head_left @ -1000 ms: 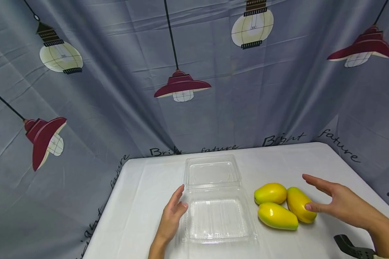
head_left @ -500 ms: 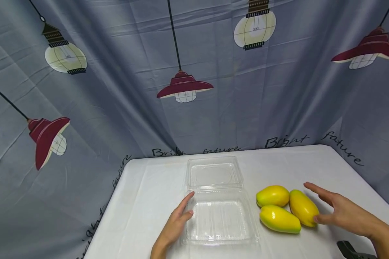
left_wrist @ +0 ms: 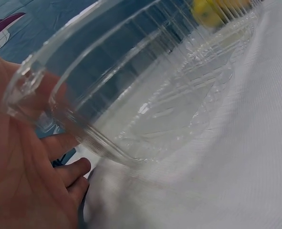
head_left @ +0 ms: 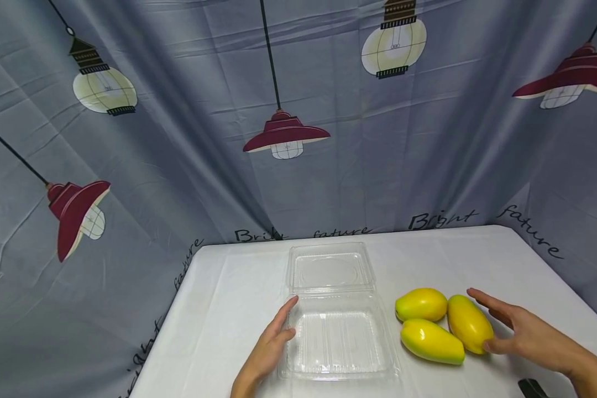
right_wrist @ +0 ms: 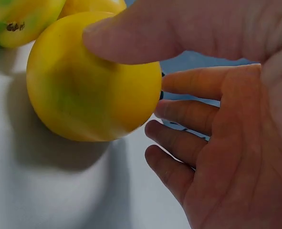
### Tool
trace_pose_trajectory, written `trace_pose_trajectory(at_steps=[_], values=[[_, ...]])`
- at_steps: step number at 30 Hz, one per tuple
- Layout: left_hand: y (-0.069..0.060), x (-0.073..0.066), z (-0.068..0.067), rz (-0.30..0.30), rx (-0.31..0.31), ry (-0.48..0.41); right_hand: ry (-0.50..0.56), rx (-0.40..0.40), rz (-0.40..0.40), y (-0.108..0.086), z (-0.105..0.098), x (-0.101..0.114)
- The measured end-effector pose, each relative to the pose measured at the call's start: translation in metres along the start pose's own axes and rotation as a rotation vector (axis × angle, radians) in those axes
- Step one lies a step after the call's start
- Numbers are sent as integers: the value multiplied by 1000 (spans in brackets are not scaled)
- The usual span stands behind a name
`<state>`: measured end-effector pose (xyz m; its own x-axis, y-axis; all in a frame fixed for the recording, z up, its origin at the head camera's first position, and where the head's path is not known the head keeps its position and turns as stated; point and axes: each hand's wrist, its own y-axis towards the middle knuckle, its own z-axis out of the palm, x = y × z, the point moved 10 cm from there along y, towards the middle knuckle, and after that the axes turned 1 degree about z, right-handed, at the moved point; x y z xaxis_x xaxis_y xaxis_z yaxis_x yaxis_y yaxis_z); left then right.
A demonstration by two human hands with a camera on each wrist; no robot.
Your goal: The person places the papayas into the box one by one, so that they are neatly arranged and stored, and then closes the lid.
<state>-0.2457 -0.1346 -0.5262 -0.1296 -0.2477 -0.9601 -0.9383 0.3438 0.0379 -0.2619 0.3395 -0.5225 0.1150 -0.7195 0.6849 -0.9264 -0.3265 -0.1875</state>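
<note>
A clear plastic container point(head_left: 333, 337) lies with its lid point(head_left: 330, 268) folded back behind it. My left hand point(head_left: 268, 348) is at its left wall, fingers extended; the left wrist view shows this hand point(left_wrist: 31, 152) against the container's side point(left_wrist: 98, 86). Three yellow-green mangoes lie together on the right: one at the back point(head_left: 422, 304), one in front point(head_left: 431, 341), one on the right point(head_left: 470, 324). Beside the right mango is my right hand point(head_left: 537, 337), thumb and fingers spread. In the right wrist view its thumb overlaps the mango point(right_wrist: 83, 90); contact is unclear.
A white-covered table point(head_left: 229, 309) holds everything. Behind and beside it hangs a blue-grey curtain point(head_left: 189, 182) printed with lamps and lettering. A dark object point(head_left: 531, 388) shows at the bottom right edge, near the right forearm.
My left hand has moved right, closer against the container's wall. My right hand has come slightly lower and stays beside the right mango. The head view has shifted slightly.
</note>
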Motion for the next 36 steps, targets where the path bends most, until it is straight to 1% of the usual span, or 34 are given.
trace_pose_trajectory(at_steps=[3,7,9,14,22,27,32,36], values=[[-1,1,-1,4,8,-22,0,-20,-19,-1,2,1],[-1,3,-1,12,33,-71,-42,-56,-42,-2,3,2],[-2,2,-1,18,47,-91,-63,-69,-40,-2,2,1],[-3,1,-1,35,58,-126,-63,-77,-19,-2,2,-1],[-2,1,-1,41,64,-147,-108,-107,2,-1,3,-3],[-2,3,-1,38,59,-145,-100,-134,6,-2,1,-4],[-1,3,-1,35,53,-147,-95,-163,41,-6,-1,-4],[-2,2,-3,39,45,-141,-114,-184,114,-12,-3,-6]])
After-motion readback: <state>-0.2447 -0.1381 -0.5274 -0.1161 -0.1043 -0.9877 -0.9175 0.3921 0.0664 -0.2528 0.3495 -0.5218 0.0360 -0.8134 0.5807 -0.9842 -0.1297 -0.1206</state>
